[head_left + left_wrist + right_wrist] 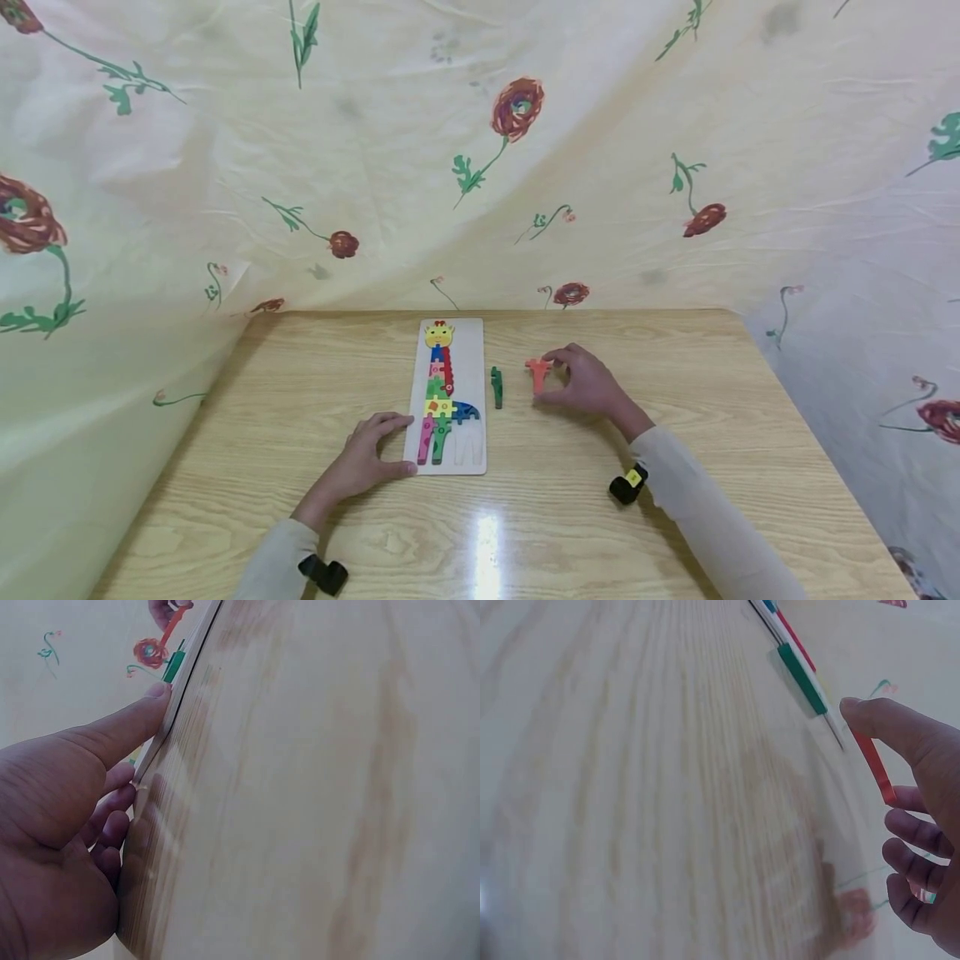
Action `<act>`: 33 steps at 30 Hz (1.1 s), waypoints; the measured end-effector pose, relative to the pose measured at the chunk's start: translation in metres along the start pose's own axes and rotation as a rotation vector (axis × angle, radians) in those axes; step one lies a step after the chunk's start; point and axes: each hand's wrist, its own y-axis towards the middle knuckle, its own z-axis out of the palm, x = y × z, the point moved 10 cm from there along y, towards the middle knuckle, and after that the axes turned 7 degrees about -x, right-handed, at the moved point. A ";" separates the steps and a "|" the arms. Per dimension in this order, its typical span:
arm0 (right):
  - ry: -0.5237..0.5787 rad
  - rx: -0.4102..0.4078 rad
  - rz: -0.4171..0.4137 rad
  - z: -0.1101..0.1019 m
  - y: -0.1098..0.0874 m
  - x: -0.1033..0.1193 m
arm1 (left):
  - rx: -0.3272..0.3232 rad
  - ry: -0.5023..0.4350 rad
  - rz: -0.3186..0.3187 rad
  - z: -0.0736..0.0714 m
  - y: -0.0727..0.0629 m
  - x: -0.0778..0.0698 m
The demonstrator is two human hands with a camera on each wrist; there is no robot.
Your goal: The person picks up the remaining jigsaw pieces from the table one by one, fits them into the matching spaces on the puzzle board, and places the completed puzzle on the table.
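Note:
A white puzzle board [467,358] lies on the table, with a giraffe of coloured interlocking pieces on it. At its lower right, below the blue piece [466,411], the leg-shaped area shows white. My left hand [360,461] rests along the board's left edge, thumb near the lower corner and fingers higher up. To the right of the board, my right hand [587,383] pinches an orange puzzle piece [537,373] between thumb and fingers. In the right wrist view the orange piece [875,771] appears edge-on. A green puzzle piece [497,387] lies between board and right hand.
The wooden table [637,533] has its far edge just beyond the board. Behind it and at the sides hangs a cream cloth [420,150] with a flower print. Each wrist wears a black band with a small camera.

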 end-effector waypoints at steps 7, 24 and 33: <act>0.013 -0.005 -0.035 -0.001 -0.005 0.019 | -0.002 0.001 -0.003 -0.001 -0.001 -0.001; 0.059 0.026 -0.072 0.006 -0.011 0.066 | -0.006 0.010 -0.018 -0.002 -0.002 0.000; 0.071 0.029 -0.095 0.012 -0.017 0.087 | 0.000 0.012 -0.011 0.000 -0.001 -0.001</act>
